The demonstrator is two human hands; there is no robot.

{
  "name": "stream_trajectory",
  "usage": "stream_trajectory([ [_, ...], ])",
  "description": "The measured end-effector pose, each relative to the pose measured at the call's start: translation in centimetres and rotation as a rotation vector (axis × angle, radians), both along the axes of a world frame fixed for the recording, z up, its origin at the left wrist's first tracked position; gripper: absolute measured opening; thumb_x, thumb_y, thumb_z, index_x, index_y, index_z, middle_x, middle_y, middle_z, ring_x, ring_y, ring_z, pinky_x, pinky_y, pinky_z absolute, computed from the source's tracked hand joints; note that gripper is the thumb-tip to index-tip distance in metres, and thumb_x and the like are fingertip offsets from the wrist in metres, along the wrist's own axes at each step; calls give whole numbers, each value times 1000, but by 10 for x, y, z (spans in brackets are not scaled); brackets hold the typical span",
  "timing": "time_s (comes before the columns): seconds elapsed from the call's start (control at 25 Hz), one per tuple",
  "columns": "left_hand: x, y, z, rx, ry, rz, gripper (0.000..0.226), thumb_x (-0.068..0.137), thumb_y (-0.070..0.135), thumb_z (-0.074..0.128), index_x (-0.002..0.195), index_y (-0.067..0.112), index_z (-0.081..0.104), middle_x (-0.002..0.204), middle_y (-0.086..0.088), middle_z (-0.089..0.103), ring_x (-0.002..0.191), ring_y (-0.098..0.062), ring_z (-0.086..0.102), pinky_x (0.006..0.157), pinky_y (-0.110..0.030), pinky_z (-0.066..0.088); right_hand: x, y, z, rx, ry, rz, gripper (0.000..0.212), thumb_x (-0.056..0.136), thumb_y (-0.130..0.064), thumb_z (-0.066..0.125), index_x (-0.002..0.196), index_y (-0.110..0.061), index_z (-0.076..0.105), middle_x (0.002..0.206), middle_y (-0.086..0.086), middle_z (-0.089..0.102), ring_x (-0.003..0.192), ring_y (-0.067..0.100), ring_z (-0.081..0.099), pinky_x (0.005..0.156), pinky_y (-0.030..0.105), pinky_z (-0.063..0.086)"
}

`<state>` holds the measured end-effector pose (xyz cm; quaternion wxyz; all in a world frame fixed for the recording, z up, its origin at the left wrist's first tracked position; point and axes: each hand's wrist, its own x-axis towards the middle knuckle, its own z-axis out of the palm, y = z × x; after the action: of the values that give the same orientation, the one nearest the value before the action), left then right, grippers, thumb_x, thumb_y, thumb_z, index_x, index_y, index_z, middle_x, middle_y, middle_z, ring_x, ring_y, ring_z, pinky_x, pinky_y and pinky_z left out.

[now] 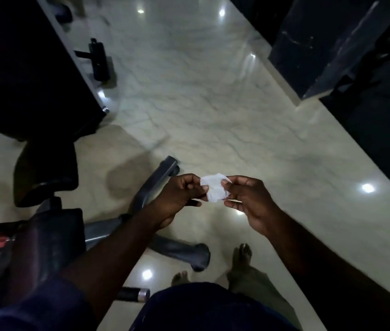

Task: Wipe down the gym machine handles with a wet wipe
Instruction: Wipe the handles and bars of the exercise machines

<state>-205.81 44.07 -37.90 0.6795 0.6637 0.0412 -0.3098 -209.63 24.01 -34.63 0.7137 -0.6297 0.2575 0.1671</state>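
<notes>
The wipe (214,188) is a small, crumpled white sheet held up in the air between both hands, above the floor and touching nothing else. The left hand (179,197) pinches its left edge, thumb against curled fingertips, with the other fingers folded into the palm. The right hand (248,199) grasps the right edge the same way, thumb and forefinger closed on the sheet and the rest of the fingers loosely bent beneath. The two hands are close together, with only the wipe between them.

Just behind and under the left hand runs a grey metal frame leg (155,180), slanting away across the floor; a second grey leg (177,252) lies below the left forearm. Well below the left hand, close to the person's body, a handle (133,295) with a dark grip and a silver end sticks out to the right. To the left of the left hand is a black padded seat (46,173), and beyond it a large black machine (22,68).

Below the right hand two bare feet (242,253) stand on the glossy pale marble floor (201,103), which shows bright spots of reflected light. Far beyond the right hand, dark equipment (332,44) lines the floor's edge; its detail is lost in shadow.
</notes>
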Motion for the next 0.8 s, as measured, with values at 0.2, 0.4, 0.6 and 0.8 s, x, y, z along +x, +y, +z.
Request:
stream_trajectory([
  [0.2,63,-18,32,224,-204,242,14,90,4,76,82,11,67,68,-1,70,61,-16,62,67,-30,52,105,-34,12,23,-72,195,14,97,-16,69,105,-5,72,87,9,75,78,21,72,69,29,58],
  [0.4,87,-39,54,790,-594,463,18,77,9,81,84,24,74,80,8,72,70,-7,67,70,-25,50,189,-45,40,310,43,472,20,94,2,57,109,-11,60,79,11,68,67,25,68,65,35,59],
  [0.6,101,-46,73,708,-582,729,28,79,-6,76,90,19,81,92,4,78,82,-11,74,79,-30,59,239,-29,58,303,108,856,50,79,-8,60,129,-8,60,97,16,65,86,27,68,78,43,60],
  [0.8,135,-27,74,576,-491,942,33,80,-14,69,86,16,80,96,-1,79,79,-12,76,77,-27,60,287,17,57,115,-128,950,39,92,-7,73,126,-19,58,113,18,74,91,30,75,76,42,63],
])
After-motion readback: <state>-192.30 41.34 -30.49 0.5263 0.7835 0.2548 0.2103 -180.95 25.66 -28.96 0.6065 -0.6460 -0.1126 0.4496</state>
